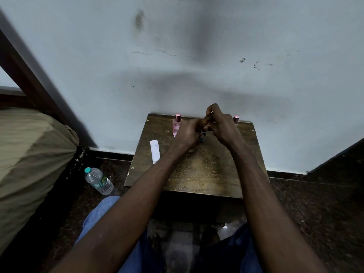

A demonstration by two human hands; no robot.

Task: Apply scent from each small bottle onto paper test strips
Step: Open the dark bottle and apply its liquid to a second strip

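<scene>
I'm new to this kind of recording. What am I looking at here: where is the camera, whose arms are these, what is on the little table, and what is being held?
There is no machine here: a person works with bare hands. The single picture comes from a wide-angle camera worn on their head, looking forward and down. The small dark wooden table stands against the wall. At its rear left is a pink glass bottle with a shiny pink cap. At the rear right a second pink cap shows, its bottle mostly hidden by a hand. A white paper strip lies on the table's left side. The left hand grips a small dark bottle. The right hand curls its fingers over that bottle's top; what they pinch is hidden. A clear plastic water bottle is on the floor.
</scene>
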